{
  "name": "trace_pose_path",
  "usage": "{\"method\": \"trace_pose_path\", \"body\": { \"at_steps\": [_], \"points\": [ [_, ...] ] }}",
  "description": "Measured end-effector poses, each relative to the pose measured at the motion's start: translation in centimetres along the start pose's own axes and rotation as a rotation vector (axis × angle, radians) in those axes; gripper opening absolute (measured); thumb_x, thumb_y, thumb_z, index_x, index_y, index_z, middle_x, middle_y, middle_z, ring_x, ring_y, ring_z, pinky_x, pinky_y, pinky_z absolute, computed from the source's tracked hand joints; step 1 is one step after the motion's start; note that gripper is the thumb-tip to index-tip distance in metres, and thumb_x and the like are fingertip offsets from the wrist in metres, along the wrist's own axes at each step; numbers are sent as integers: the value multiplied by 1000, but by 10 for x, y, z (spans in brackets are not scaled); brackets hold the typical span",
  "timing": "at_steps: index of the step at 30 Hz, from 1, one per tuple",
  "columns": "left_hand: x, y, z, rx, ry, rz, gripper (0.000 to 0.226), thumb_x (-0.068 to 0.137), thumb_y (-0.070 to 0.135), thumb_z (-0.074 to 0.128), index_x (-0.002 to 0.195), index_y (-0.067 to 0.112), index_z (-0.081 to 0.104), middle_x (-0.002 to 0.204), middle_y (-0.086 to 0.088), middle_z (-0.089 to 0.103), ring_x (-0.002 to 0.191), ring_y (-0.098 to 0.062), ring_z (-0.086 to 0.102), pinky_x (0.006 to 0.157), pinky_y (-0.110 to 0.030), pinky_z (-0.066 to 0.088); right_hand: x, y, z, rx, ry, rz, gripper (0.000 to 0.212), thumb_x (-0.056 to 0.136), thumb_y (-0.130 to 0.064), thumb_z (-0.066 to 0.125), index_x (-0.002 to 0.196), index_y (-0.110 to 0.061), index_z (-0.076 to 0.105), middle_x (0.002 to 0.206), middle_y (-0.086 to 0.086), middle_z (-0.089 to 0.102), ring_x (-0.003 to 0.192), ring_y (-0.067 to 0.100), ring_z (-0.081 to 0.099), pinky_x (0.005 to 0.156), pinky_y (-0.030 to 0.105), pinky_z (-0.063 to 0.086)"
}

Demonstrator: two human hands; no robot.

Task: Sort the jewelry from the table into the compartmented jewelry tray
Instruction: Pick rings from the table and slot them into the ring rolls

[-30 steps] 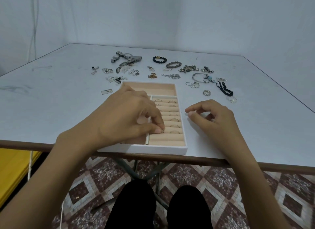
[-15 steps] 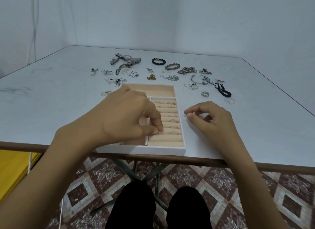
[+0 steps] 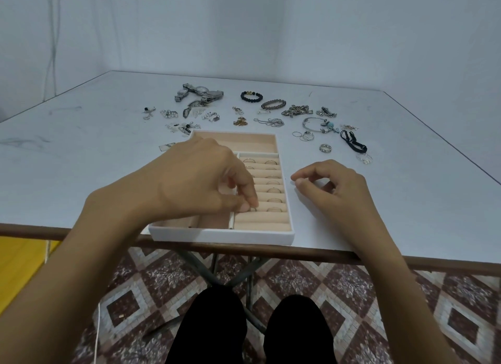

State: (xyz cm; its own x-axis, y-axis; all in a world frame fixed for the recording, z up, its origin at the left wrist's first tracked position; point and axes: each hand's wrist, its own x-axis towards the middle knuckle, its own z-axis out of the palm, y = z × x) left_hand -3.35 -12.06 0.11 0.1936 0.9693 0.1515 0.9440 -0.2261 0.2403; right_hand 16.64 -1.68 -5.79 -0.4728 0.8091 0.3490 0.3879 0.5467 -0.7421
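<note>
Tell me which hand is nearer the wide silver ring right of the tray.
Right. The right hand rests on the near side of the wide silver ring, not touching it; the left hand pinches a thin ring over the tray, farther left.

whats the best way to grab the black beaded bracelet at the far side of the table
Take the black beaded bracelet by its near arc, coming straight down from above: one fingertip inside the loop, thumb outside. It lies flat as an open ring with bare table around it, so the beads give a rim to pinch.
</note>
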Motion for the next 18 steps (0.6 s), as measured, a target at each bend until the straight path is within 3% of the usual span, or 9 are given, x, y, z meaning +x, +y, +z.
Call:
{"method": "trace_pose_path", "body": {
  "at_steps": [3,5,7,9,13,18],
  "points": [
    [3,-1,-12,-158,-102,0,25,69,53,68,91,41,74,86,22,72,88,2,63,84,-33,50,4,-2,0,22,4,27,12,87,-14,63,86,-22,72,91,-7,65,75,-8,53,64,1,36],
    [12,-5,-19,-244,-90,-4,21,76,42,75,96,34,74,89,18,73,89,2,64,86,-21,48,13,-3,-1,22,20,79,13,86,-13,63,86,-22,72,88,-6,66,72,-1,55,57,2,37],
    [28,-10,-24,-241,-29,-19,19,81,34,70,99,30,73,91,13,73,87,1,63,74,-6,43,30,-1,-4,-13,-6,140,16,85,-12,60,92,-21,71,84,-5,65,64,1,56,50,5,38],
    [49,-12,-26,-198,20,-38,18,85,29,67,102,27,73,94,12,72,87,-3,62,67,-4,41,55,3,-7,-105,-88,177,24,85,-11,56,104,-20,68,91,1,67,67,6,60,60,14,45],
    [104,-13,-19,-70,28,-116,21,88,24,62,107,27,69,104,7,67,93,-12,57,80,-21,44,99,8,-4,-388,-146,239,43,87,-10,50,129,-17,58,130,11,57,113,28,55,91,32,44],
    [158,-21,14,145,-86,-229,38,92,20,49,128,28,55,132,6,55,122,-20,50,97,-39,43,112,14,1,-516,-118,213,40,87,-12,48,125,-19,62,126,11,60,112,30,56,81,32,43]
  ]
}}
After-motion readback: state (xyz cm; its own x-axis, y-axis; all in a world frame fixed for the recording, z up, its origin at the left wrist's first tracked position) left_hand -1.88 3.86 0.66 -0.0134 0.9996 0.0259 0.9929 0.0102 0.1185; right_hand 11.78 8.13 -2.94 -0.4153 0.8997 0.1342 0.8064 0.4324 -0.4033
